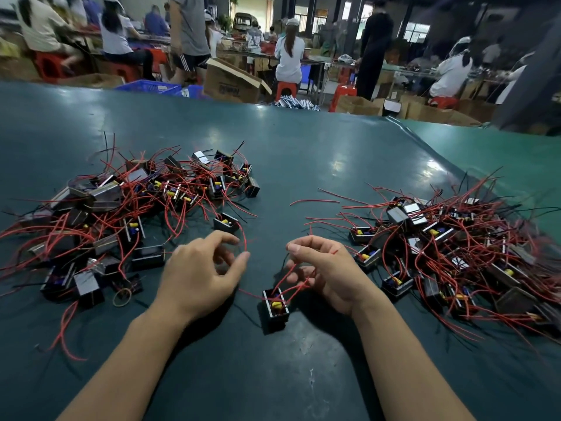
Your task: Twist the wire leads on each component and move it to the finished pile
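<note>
Near the table's [303,153] near edge, the right hand [324,268] pinches the component's [275,308] red leads [288,281]; the left hand [203,268] hovers half-curled, holding nothing.

Rubber band [122,297] on green table [303,153], cardboard box [232,82], blue crate [148,86], red stools [343,94]

Bare table [303,165] runs as open lane between left pile [133,208] and right pile [449,244], widening toward far edge. Near strip in front of forearms also free. Component [274,308] sits mid-lane between wrists, red leads [291,281] rising to right hand [328,268]. Stray unit [226,223] just beyond left hand [200,268] narrows lane. Loose red wire [314,202] crosses right side. Rubber band [122,297] near left pile edge.
</note>
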A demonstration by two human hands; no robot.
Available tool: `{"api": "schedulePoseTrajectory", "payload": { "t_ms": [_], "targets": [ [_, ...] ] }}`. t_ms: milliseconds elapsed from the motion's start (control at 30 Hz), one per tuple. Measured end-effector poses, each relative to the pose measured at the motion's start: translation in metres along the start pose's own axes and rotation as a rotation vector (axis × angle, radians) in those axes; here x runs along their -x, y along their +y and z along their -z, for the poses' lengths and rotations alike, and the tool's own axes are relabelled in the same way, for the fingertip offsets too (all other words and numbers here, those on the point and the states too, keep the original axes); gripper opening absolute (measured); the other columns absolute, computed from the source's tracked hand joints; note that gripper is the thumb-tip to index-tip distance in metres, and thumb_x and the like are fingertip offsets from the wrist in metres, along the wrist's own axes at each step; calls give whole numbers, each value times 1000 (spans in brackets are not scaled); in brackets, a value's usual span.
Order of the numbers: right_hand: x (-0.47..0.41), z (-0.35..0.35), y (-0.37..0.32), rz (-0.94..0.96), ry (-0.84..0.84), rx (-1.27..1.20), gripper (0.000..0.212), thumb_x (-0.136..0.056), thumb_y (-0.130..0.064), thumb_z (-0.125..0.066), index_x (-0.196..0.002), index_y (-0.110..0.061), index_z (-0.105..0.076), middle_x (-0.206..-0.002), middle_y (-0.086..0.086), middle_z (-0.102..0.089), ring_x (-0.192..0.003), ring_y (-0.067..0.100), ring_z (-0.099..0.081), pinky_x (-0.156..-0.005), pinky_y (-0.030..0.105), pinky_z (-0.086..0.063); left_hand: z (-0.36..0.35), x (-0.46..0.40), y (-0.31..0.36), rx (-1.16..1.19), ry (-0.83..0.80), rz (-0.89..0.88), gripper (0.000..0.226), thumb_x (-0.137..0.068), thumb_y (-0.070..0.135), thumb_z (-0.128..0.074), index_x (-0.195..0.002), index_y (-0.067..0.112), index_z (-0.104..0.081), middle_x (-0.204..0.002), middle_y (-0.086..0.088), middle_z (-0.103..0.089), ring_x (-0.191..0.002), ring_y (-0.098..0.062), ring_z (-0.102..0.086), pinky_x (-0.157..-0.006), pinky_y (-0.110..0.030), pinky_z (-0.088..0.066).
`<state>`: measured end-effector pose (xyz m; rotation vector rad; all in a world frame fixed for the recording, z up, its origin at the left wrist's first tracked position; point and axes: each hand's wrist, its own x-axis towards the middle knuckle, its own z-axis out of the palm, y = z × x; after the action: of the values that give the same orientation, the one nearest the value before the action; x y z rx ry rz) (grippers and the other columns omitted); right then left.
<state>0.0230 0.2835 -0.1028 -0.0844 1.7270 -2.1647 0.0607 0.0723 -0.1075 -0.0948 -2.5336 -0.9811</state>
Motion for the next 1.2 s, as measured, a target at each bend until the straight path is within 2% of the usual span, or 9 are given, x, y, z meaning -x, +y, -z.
{"api": "schedulePoseTrajectory", "payload": {
  "t_ms": [133,300,433,533,633,800,933,1133,1200],
  "targets": [
    [3,3,-6,-7,-16,-34,28,-70,-14,-73,-97,-8,-65,-75,10,-69,-56,21,-66,-52,24,-52,11,-2,-9,89,-50,-47,4,-87,20,-69,-85,23,-71,-70,10,-70,-67,-12,-68,-69,-38,-55],
    [2,7,-10,42,-27,-160,49,-71,-9,-69,-118,-7,-58,-99,15,-72,-80,28,-71,-68,30,-58,6,-2,-8,209,45,-109,20,-85,10,-72,-100,23,-71,-67,12,-71,-53,-3,-61,-58,-19,-50],
    [3,14,-14,69,-50,-226,46,-76,-19,-66,-122,-10,-60,-119,15,-68,-111,36,-63,-91,38,-53,-7,0,2,438,-20,-60,44,-84,7,-73,-121,26,-60,-81,8,-75,-61,-21,-66,-62,-27,-56],
    [5,17,-18,106,-47,-283,37,-83,-33,-58,-112,-11,-65,-126,13,-65,-121,30,-59,-96,40,-47,-13,0,4,517,-45,-1,37,-83,5,-73,-113,26,-66,-87,-1,-73,-68,-31,-67,-63,-27,-57],
    [4,18,-20,162,19,-292,27,-81,-28,-60,-99,-10,-68,-116,12,-70,-111,29,-65,-88,36,-52,-17,0,1,463,-68,33,25,-85,6,-73,-106,19,-71,-78,3,-72,-61,-19,-70,-64,-23,-57],
    [1,15,-14,164,138,-225,27,-80,6,-62,-106,-1,-63,-100,14,-69,-86,28,-71,-71,28,-59,-21,-1,3,461,-8,69,8,-86,10,-72,-90,16,-73,-68,1,-72,-59,-12,-70,-59,-22,-56],
    [2,8,-11,45,106,-151,32,-73,0,-68,-105,2,-63,-90,16,-70,-66,21,-70,-58,24,-56,-26,-1,9,622,-35,118,5,-88,4,-68,-88,9,-70,-74,-3,-74,-60,-19,-72,-58,-24,-57],
    [2,8,-9,-73,94,4,25,-82,-9,-71,-102,5,-67,-72,11,-67,-55,16,-61,-59,24,-51,-26,-3,7,754,-88,189,6,-87,3,-69,-90,8,-69,-77,-9,-75,-61,-27,-72,-55,-28,-58],
    [3,8,-9,-88,74,51,27,-79,-12,-72,-100,5,-68,-63,5,-63,-51,11,-56,-50,19,-47,-25,-4,8,773,-81,196,7,-87,3,-69,-92,7,-68,-78,-9,-75,-63,-26,-73,-51,-25,-55]
  ]
}}
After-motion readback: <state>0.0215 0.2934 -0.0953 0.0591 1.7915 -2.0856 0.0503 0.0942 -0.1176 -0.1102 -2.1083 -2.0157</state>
